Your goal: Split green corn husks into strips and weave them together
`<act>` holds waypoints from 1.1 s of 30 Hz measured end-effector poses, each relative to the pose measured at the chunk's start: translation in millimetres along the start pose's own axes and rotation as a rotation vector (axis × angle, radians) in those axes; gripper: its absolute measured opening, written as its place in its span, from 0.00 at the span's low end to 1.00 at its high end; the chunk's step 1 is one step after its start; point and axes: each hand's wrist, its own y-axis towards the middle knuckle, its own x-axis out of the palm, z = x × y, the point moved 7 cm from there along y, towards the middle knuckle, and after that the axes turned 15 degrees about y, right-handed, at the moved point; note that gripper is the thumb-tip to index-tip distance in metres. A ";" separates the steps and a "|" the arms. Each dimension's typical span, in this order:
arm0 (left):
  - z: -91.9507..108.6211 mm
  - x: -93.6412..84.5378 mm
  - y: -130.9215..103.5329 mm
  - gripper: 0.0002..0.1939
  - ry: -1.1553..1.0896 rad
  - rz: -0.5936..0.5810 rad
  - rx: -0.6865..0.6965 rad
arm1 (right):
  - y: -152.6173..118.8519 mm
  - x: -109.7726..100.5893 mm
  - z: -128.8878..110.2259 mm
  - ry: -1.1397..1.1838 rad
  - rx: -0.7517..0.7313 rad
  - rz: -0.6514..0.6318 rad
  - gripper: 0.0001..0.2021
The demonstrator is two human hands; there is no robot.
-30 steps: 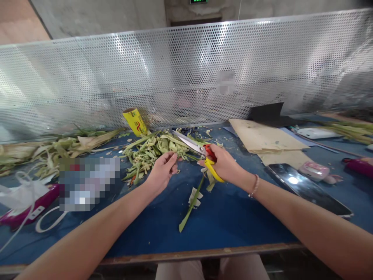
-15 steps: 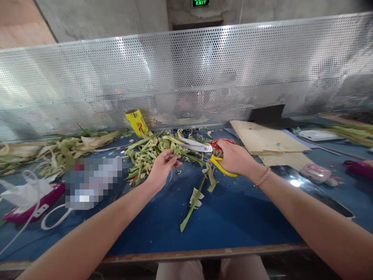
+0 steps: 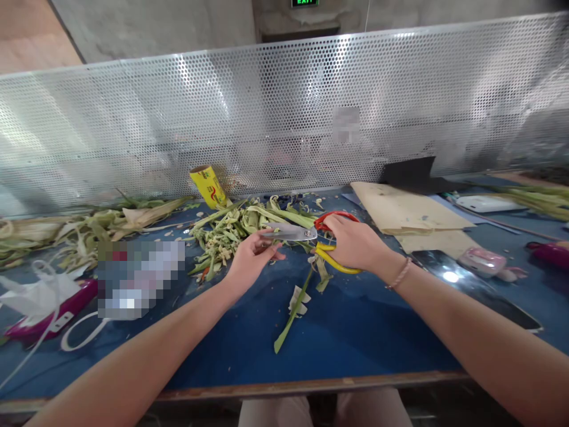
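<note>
My right hand (image 3: 353,240) is closed on the handles of a pair of scissors (image 3: 296,232), one handle loop red and the other yellow. Their metal blades point left, and the tips reach the fingers of my left hand (image 3: 252,258). The left fingertips are pinched around a green plant strip, mostly hidden by fingers and blade. Just behind this hand lies a heap of pale green plant strips (image 3: 217,237). A longer green strip (image 3: 291,320) rests on the blue table (image 3: 355,332) below the scissors, with a dry pale scrap (image 3: 299,301) beside it.
A yellow cardboard tube (image 3: 208,187) leans behind the heap, near a perforated metal screen (image 3: 302,107). Brown card sheets (image 3: 409,207), a phone (image 3: 471,287) and a pink case (image 3: 482,261) lie right. Left are more dried leaves (image 3: 84,237) and a magenta power strip (image 3: 53,317).
The scissors have tilted and moved slightly down and left, and their blades now overlap the left fingertips. My left hand has turned a little and shifted right.
</note>
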 end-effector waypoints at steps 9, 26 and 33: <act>-6.4 6.8 4.2 0.06 0.001 -0.169 0.061 | 0.7 -11.2 2.6 -0.001 -0.094 0.036 0.18; -9.6 12.3 3.1 0.11 0.007 -0.230 0.020 | 0.5 -4.8 6.2 0.089 -0.128 0.011 0.15; -10.0 15.1 1.0 0.13 -0.075 -0.262 -0.012 | 0.3 -6.9 4.0 0.054 -0.125 -0.059 0.11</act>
